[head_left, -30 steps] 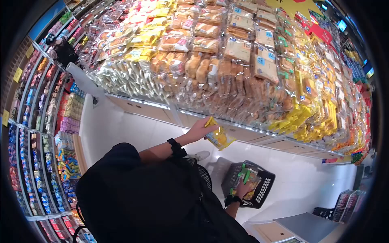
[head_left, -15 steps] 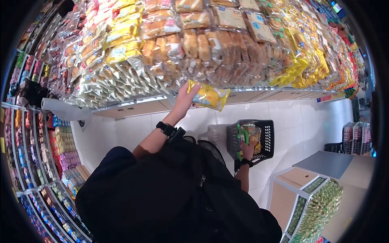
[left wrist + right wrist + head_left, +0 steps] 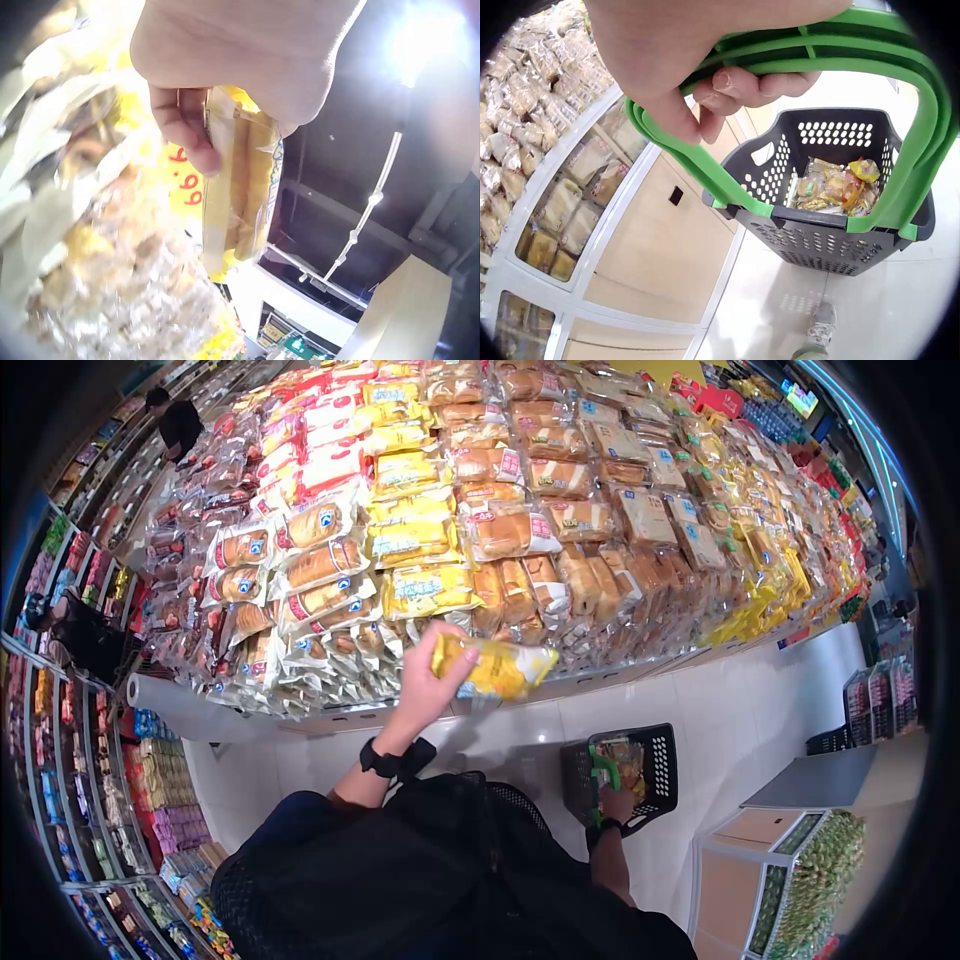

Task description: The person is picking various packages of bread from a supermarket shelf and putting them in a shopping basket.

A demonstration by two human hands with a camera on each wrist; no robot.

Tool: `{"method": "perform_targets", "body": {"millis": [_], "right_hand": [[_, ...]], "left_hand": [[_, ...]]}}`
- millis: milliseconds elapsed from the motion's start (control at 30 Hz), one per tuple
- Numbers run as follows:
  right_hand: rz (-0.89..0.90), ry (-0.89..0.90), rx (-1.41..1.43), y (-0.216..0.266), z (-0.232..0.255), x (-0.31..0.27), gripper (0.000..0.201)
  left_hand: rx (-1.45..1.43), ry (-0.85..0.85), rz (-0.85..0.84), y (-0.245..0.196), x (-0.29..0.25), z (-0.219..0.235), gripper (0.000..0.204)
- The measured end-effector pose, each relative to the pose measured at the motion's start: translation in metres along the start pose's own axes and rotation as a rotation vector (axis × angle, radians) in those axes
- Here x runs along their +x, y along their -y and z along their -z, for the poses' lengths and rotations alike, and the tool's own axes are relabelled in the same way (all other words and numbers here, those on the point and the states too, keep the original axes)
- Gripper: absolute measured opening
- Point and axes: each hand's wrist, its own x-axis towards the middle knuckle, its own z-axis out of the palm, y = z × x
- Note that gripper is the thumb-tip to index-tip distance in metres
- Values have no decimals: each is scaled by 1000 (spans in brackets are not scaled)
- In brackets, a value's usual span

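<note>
My left hand (image 3: 432, 675) pinches a yellow bread packet (image 3: 500, 668) by one end, in front of the bread display's lower edge. In the left wrist view, the thumb side and curled fingers of that hand (image 3: 232, 60) grip the top of the packet (image 3: 244, 180), its clear side showing a pale brown filling. Low on the right, my right hand (image 3: 617, 800) grips the green handle (image 3: 936, 112) of a dark grey shopping basket (image 3: 660, 765). Several wrapped snacks (image 3: 840, 187) lie at the basket's bottom. Matching yellow packets (image 3: 425, 588) are stacked just beyond my left hand.
A wide bread display (image 3: 600, 590) stretches across the front, its cabinets below. Shelves of packets (image 3: 60, 760) line the left side, near a plastic bag roll (image 3: 180, 705). People (image 3: 85, 630) stand at far left. Another stand (image 3: 815, 890) is at lower right.
My left hand has raised the yellow bread packet from over the floor to the display's front edge, and it is blurred now. The right hand keeps holding the basket. The head view has shifted.
</note>
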Motion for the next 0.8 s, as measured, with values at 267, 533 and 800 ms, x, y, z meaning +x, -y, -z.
{"method": "perform_targets", "body": {"millis": [267,533,800], "right_hand": [[-43,24,-89,41,11,-33,48],[-97,76,-108,35,14,-32,67],[-138,70,-107,38,18,-32,51]], "left_hand": [[625,-381,-426,-52,79,96,28],[1271,-79,-602,-120,165,118,35],[687,113,86,-38,312,149,56]]}}
